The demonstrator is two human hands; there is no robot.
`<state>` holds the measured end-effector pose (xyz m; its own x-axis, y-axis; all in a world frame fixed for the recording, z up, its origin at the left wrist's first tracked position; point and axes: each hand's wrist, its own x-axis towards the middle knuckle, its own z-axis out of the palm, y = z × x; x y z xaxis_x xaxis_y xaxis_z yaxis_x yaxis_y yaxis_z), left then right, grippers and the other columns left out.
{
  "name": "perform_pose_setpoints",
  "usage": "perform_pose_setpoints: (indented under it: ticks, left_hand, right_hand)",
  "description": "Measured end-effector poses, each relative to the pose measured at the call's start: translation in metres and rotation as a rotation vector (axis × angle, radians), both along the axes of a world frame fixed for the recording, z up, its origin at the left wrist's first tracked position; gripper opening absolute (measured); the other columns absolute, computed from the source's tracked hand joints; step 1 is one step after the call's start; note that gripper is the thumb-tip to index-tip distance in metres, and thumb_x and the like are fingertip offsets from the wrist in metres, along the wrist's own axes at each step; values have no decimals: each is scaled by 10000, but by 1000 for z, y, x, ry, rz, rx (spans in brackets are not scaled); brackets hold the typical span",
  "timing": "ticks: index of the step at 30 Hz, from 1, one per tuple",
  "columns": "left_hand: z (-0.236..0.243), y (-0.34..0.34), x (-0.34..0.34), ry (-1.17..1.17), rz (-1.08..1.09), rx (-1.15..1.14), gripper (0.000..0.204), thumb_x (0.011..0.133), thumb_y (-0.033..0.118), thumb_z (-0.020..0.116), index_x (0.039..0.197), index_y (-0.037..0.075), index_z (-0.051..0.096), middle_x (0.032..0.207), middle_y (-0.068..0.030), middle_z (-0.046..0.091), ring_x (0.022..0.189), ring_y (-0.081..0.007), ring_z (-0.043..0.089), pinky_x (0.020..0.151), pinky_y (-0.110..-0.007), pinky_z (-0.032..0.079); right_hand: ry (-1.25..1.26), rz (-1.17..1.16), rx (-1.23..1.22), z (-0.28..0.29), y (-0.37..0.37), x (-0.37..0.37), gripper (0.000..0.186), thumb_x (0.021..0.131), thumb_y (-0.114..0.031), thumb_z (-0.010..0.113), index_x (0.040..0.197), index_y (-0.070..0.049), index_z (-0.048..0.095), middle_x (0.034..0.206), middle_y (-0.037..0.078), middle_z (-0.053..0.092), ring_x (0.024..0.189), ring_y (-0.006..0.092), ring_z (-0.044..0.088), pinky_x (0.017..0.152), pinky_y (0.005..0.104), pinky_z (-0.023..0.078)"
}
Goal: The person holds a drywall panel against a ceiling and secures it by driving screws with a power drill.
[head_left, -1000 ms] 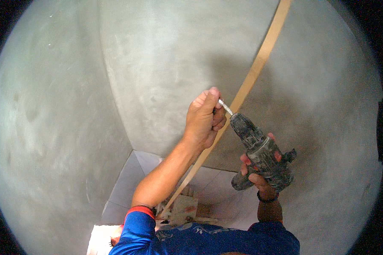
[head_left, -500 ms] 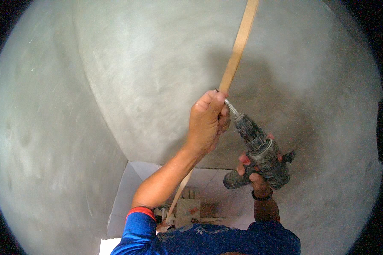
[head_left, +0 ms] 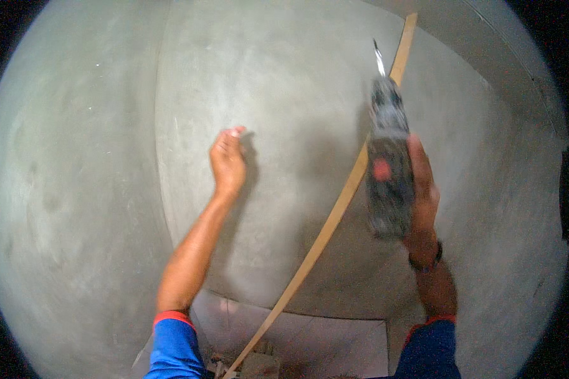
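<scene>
One hand, my right, wraps the dark power drill in front of the flat wooden batten; the pointed metallic bit shows left of it. Farther left, my left hand curls, fingertips apparently pressed together; contents: cannot tell. Probable step: positioning the drill. Next move calls for steady bit alignment.
</scene>
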<state>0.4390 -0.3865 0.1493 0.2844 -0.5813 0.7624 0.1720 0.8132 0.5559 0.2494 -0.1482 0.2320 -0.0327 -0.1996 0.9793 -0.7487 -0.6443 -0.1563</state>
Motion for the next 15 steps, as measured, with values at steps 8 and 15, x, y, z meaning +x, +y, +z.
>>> perform_pose_setpoints:
  ticks: [8, 15]
  left_hand:
    - [48, -65, 233, -281, 1290, -431, 248, 941, 256, 436, 1114, 134, 564, 614, -70, 573, 441, -166, 475, 439, -318, 396]
    - [-5, 60, 351, -717, 1626, -308, 301, 863, 146, 492, 1159, 192, 523, 980, -93, 644, 713, -230, 649, 589, -319, 517]
  right_hand:
    - [900, -997, -219, 143, -103, 27, 662, 799, -26, 490, 1376, -248, 253, 917, 197, 543, 715, 359, 619, 594, 411, 523]
    - [861, -1139, -185, 144, -76, -6, 640, 811, -59, 505, 1370, -244, 256, 928, 220, 553, 746, 356, 630, 615, 415, 533]
